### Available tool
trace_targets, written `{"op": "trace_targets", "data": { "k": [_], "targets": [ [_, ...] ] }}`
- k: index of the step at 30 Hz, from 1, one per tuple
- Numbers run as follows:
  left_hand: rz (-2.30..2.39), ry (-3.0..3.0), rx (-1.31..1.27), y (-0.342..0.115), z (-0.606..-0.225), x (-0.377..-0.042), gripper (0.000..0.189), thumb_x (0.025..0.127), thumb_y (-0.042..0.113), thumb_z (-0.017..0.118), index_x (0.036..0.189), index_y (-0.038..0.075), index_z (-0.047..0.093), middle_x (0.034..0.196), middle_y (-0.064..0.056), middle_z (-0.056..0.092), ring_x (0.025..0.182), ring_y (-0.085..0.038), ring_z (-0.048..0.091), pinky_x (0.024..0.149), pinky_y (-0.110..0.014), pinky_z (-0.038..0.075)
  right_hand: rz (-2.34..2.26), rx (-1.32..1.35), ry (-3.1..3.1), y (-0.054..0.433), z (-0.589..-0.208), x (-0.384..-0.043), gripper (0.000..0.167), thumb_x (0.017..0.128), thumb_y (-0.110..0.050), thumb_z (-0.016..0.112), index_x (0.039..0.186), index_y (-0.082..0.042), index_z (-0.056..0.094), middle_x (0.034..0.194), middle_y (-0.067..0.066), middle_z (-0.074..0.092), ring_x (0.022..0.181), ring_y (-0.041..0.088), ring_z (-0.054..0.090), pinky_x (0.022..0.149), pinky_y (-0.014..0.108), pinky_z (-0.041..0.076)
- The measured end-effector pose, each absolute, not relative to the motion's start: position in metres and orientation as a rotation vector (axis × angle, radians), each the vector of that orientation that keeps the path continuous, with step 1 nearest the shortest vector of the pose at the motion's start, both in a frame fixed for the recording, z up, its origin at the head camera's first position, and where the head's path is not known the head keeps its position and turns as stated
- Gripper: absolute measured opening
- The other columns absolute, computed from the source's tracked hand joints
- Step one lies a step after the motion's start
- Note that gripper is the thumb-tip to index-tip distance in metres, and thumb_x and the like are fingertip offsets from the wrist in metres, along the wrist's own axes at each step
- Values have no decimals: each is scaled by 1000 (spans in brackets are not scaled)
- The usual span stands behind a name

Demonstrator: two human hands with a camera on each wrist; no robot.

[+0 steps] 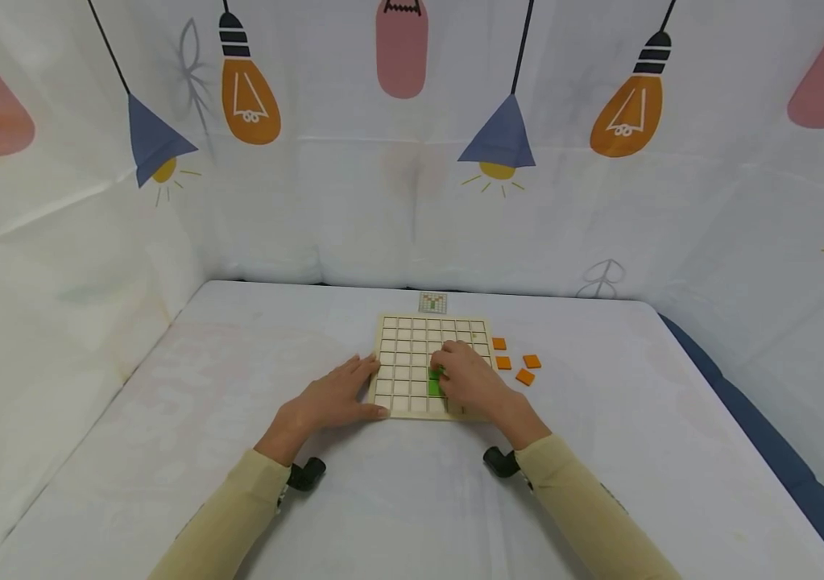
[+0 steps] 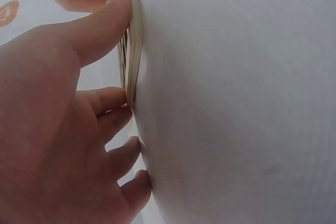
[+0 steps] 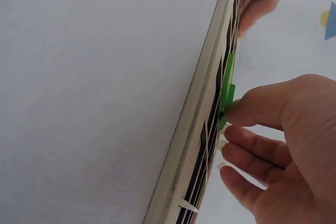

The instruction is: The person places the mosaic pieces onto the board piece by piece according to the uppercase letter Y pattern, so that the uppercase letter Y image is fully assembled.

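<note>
A square wooden grid board [image 1: 399, 373] lies on the table, its cells mostly pale. My left hand [image 1: 339, 395] rests at its near left corner, thumb along the near edge and fingers by the left edge; the left wrist view shows the thumb [image 2: 102, 30] on the board's rim. Over the right part of the board, my right hand [image 1: 471, 377] pinches a green tile [image 1: 436, 374]. Another green tile [image 1: 434, 388] sits in the cell nearer me. Seen from the right wrist, the thumb [image 3: 257, 103] touches the green pieces [image 3: 227, 90] at the board's surface.
Several loose orange tiles [image 1: 524, 376] lie right of the board. Behind its far edge is a small card [image 1: 432, 303] with a grid pattern. The white table [image 1: 274, 322] ends at a white curtain [image 1: 354, 201] printed with lamps and bulbs.
</note>
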State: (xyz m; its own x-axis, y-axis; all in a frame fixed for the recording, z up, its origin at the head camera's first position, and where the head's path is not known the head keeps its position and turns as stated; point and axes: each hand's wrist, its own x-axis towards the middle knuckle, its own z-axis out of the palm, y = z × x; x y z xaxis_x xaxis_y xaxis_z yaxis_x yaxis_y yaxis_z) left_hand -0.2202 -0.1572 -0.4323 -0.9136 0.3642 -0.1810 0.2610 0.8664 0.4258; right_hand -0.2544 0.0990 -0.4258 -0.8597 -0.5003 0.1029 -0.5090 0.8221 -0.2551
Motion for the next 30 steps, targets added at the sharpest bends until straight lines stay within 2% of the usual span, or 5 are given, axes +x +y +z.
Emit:
{"op": "trace_targets", "data": {
  "k": [15, 23, 30],
  "targets": [
    [585, 2778, 482, -157, -431, -220, 90, 89, 60, 65, 158, 17, 28, 167, -1, 19, 156, -28, 15, 118, -61, 30, 393, 870, -2934, 101, -425, -255, 18, 93, -3, 63, 101, -14, 74, 98, -2, 61, 91, 15, 51, 83, 29, 50],
    [592, 2778, 477, -157, -428, -219, 89, 89, 59, 65, 158, 15, 29, 167, -3, 21, 155, -30, 16, 118, -62, 30, 393, 864, -2943, 105, -426, -254, 19, 92, -3, 63, 102, -14, 74, 99, -2, 61, 95, 15, 52, 88, 30, 50],
    [591, 2784, 495, -157, -429, -220, 89, 89, 58, 65, 157, 13, 29, 167, -4, 22, 155, -31, 17, 119, -59, 30, 393, 863, -2980, 109, -424, -251, 23, 90, -2, 61, 106, -14, 74, 99, -3, 60, 90, 13, 50, 81, 28, 48]
  ]
}}
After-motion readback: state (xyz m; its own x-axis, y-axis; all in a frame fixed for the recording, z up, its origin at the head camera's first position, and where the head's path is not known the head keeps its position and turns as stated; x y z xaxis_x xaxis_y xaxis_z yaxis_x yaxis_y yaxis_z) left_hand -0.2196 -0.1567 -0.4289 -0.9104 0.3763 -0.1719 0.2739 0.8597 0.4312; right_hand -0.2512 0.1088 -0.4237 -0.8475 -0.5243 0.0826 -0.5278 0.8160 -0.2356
